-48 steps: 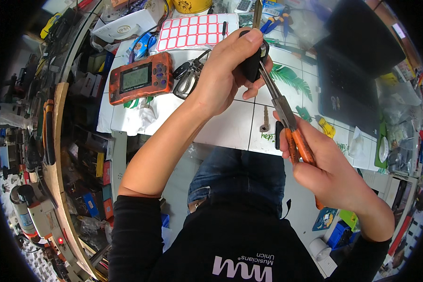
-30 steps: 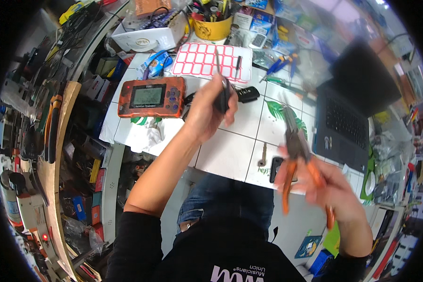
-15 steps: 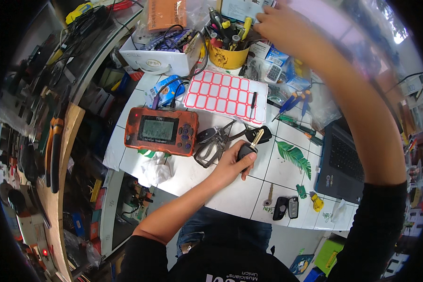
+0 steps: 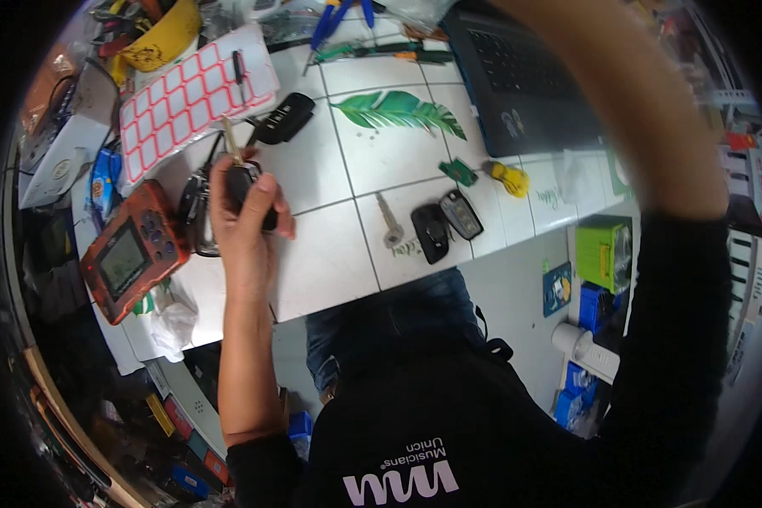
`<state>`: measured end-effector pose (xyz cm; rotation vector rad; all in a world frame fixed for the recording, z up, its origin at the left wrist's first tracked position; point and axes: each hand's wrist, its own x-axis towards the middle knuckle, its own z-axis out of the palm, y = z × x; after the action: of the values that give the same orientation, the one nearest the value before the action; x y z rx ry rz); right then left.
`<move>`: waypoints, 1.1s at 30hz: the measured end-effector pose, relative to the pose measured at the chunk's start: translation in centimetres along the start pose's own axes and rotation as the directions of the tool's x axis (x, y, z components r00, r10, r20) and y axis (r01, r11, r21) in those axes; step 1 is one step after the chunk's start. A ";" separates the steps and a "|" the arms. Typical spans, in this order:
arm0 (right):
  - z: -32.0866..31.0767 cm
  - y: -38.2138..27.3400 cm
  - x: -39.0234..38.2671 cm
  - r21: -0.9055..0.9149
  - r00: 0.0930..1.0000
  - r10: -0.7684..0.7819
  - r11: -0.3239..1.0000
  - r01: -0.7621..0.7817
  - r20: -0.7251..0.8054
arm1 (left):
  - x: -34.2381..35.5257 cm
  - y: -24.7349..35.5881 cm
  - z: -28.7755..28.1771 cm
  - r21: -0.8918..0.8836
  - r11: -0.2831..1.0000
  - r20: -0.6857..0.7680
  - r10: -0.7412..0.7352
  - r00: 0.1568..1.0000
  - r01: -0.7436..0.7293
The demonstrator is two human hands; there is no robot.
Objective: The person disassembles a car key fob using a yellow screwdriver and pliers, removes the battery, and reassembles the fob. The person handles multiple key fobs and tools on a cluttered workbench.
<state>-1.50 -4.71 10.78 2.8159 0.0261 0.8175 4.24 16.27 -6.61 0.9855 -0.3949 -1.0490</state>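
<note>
My left hand (image 4: pixel 247 207) is closed round a car key (image 4: pixel 242 179) with a black head, its metal blade pointing away from me. Close beside it lie a bunch of keys with a metal ring (image 4: pixel 200 207) and a black key fob (image 4: pixel 286 118). An orange handheld programmer (image 4: pixel 135 251) with a small screen rests left of that hand. My right forearm (image 4: pixel 626 102) reaches up past the top edge, blurred, and its hand is out of the picture. Nearer the front edge lie a loose key blade (image 4: pixel 389 222), an opened fob shell (image 4: pixel 431 234) and a fob half with buttons (image 4: pixel 461 213).
A sheet of red-bordered labels (image 4: pixel 186 97) carries a thin black tool. Behind it stands a yellow tub (image 4: pixel 165 42). Blue-handled pliers (image 4: pixel 328 25) and screwdrivers lie far back. A dark laptop (image 4: pixel 516 85), a green circuit board (image 4: pixel 458 172) and a yellow-and-black piece (image 4: pixel 510 179) are rightward.
The view has swung to the right, so the tabletop things sit further left. My right hand has left the picture at the top. My left hand still holds the car key.
</note>
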 end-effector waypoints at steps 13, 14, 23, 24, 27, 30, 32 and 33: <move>-2.3 -11.7 -28.7 -0.174 0.661 0.695 0.715 -0.677 0.282 | -2.4 -0.4 4.2 -0.344 0.844 0.325 -0.304 0.896 0.411; -2.3 -11.5 -28.9 -0.149 0.664 0.697 0.711 -0.687 0.269 | -2.7 -0.4 4.5 -0.362 0.837 0.324 -0.299 0.898 0.410; -5.4 -19.3 -19.3 0.647 0.645 0.718 0.365 -0.670 0.263 | -4.1 -1.9 6.0 -0.434 0.827 0.264 -0.264 0.928 0.359; -5.3 -19.6 -18.5 0.626 0.611 0.730 0.330 -0.707 0.305 | -4.3 -2.0 6.1 -0.432 0.831 0.251 -0.263 0.932 0.351; -5.1 -20.0 -17.2 0.568 0.545 0.741 0.271 -0.777 0.392 | -5.0 -1.3 6.1 -0.504 0.777 0.255 -0.284 0.924 0.377; -5.0 -20.1 -16.7 0.535 0.491 0.732 0.204 -0.820 0.473 | -4.8 -1.1 5.3 -0.495 0.773 0.269 -0.298 0.916 0.397; -5.1 -20.1 -16.7 0.521 0.506 0.722 0.234 -0.821 0.473 | -4.5 -1.6 5.0 -0.418 0.832 0.275 -0.268 0.923 0.366; -5.1 -20.1 -16.7 0.515 0.513 0.716 0.248 -0.821 0.473 | -4.5 -1.6 5.0 -0.408 0.844 0.277 -0.250 0.928 0.349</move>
<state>-17.52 14.68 2.11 3.5459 -1.5846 0.8653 -2.26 17.49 -4.47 0.5212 -0.1543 -1.4647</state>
